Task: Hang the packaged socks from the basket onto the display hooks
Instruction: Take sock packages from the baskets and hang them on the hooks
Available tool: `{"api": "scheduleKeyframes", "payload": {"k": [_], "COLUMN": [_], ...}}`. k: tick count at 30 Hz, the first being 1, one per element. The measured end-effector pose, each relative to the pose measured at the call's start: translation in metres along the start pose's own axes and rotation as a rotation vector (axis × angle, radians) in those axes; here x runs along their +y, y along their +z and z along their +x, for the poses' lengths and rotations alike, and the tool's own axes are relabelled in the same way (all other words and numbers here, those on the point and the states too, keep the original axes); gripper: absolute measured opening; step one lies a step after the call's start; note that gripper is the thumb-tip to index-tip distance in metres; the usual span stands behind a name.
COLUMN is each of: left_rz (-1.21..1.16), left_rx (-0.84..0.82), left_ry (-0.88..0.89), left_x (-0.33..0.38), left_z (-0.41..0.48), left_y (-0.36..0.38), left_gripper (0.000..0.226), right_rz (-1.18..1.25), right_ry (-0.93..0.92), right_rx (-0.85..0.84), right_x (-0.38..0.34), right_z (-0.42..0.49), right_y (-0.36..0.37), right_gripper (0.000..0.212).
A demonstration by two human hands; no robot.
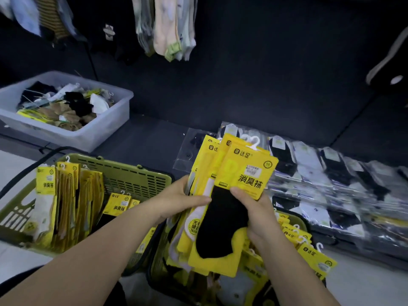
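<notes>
Though gathered up at centre frame, not yet hung: fan of yellow-carded sock packets (247,171) gripped in both hands.
Judged early in the task: many more yellow packets (66,195) upright in the olive-green slotted plastic basket (132,175) at lower left, no display hook made out anywhere. Left hand (176,202) clamped on the fan's left edge, thumb across the front, fingers curled behind. Right hand (254,208) pinching the front packet, thumb on the card's lower edge, fingers hidden behind it. Forearms entering from the bottom edge.
</notes>
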State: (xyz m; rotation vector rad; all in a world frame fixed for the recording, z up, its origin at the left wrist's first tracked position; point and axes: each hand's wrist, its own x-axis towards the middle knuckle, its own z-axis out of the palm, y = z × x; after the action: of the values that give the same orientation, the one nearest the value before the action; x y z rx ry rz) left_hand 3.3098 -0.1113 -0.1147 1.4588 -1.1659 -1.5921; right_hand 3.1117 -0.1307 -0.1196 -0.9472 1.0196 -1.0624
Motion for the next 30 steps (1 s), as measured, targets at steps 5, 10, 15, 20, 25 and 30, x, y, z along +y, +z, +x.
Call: {"api": "scheduleKeyframes", "payload": {"k": [5, 10, 15, 20, 25, 30], "left_rz": [-0.134, -0.197, -0.26, -0.373, -0.404, -0.419], "left_rx": [0.106, 0.205, 0.24, 0.252, 0.271, 0.26], "left_ry": [0.069, 0.165, 0.216, 0.283, 0.319, 0.333], "left_x": [0.014, 0.031, 0.046, 0.058, 0.069, 0.08], "left_z": [0.017, 0.029, 0.034, 0.03, 0.03, 0.027], "left_y": [0.016, 0.02, 0.013, -0.007, -0.023, -0.031], "left_gripper": [0.047, 0.038, 0.026, 0.046, 0.072, 0.066], "right_rz": [-0.116, -0.386, -0.487, -0.423, -0.326, -0.23], "right_ry": [-0.127, -0.251, -0.434, -0.437, -0.297, -0.166], "right_rx": [0.051, 0.099, 0.066, -0.024, -0.194, -0.329], "right_x": [-0.027, -0.068, -0.12, -0.145, -0.169, -0.193], "right_z": [0.017, 0.036, 0.066, 0.086, 0.103, 0.11], "right_y": [0.009, 0.007, 0.028, 0.056, 0.059, 0.061], "right_gripper": [0.042, 0.061, 0.044, 0.02, 0.032, 0.036]}}
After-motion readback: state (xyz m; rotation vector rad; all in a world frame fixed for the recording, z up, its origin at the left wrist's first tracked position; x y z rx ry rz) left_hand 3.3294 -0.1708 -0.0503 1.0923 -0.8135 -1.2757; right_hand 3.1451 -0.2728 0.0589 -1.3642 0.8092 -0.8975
